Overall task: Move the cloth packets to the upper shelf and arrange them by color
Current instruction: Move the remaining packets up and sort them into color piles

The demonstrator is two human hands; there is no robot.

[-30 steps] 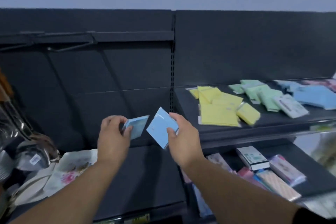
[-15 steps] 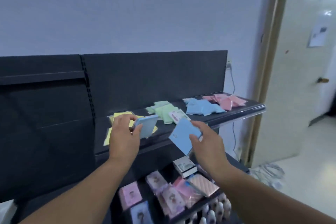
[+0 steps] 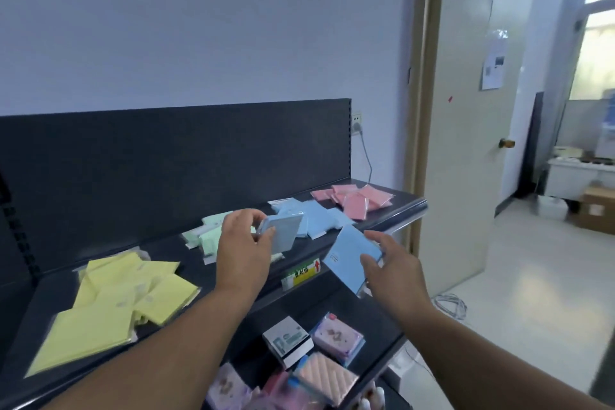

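My left hand [image 3: 243, 253] grips a light blue cloth packet [image 3: 283, 234] above the upper shelf [image 3: 404, 201], close to the green pile. My right hand [image 3: 392, 271] holds a second blue packet [image 3: 349, 258] by its lower edge, in front of the shelf's front rim. On the upper shelf the packets lie in colour groups: yellow packets [image 3: 113, 303] at the left, green packets [image 3: 208, 235] beside them, blue packets [image 3: 316, 218] further right, pink packets [image 3: 354, 198] at the far right end.
The lower shelf [image 3: 376, 316] holds a white box [image 3: 288, 341] and several pink and patterned packets [image 3: 327, 378]. A yellow-green price label [image 3: 301, 273] sits on the upper shelf's front rim. An open door [image 3: 462, 143] and bare floor lie to the right; cables lie on the floor.
My view has swung right along the shelving. Both hands have carried their blue packets rightward, from the yellow packets toward the blue pile.
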